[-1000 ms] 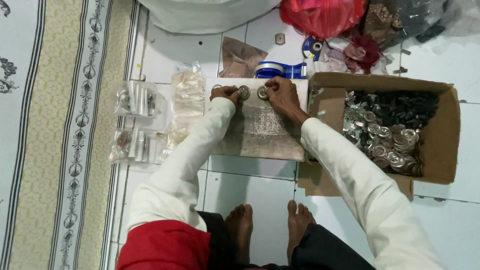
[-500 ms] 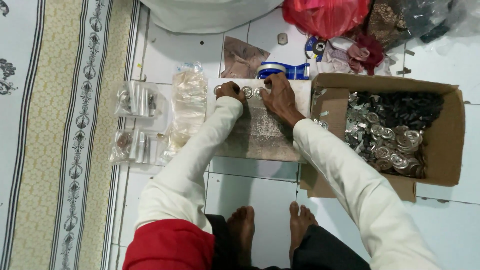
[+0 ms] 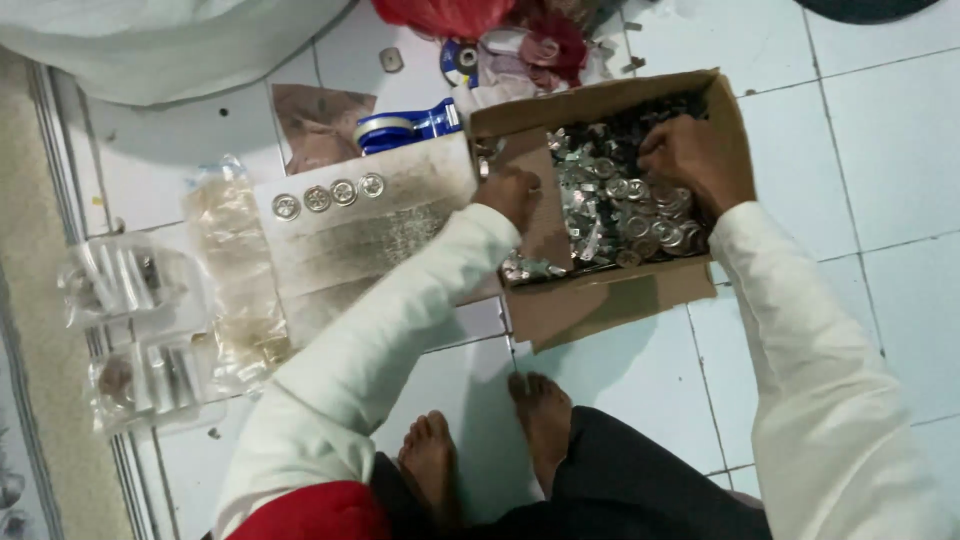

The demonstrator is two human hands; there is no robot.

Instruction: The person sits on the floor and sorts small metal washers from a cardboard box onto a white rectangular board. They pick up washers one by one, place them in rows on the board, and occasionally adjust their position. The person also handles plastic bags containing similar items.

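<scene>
A brown cardboard box (image 3: 640,295) on the tiled floor holds a heap of small round metal pieces (image 3: 625,210). My right hand (image 3: 695,160) is down in the heap, fingers curled over the pieces; whether it grips any is hidden. My left hand (image 3: 512,192) rests at the box's left flap, fingers bent; I cannot see anything in it. Left of the box lies a worn cardboard sheet (image 3: 370,240) with a row of several round metal pieces (image 3: 330,196) along its far edge.
Clear plastic bags (image 3: 150,330) of packed parts lie at the left beside a patterned mat (image 3: 30,300). A blue tape dispenser (image 3: 405,125), a red bag (image 3: 445,15) and scraps lie behind the sheet. My bare feet (image 3: 490,440) are below.
Both hands left the row of metal pieces on the sheet and moved right to the box. The view shifted right and closer.
</scene>
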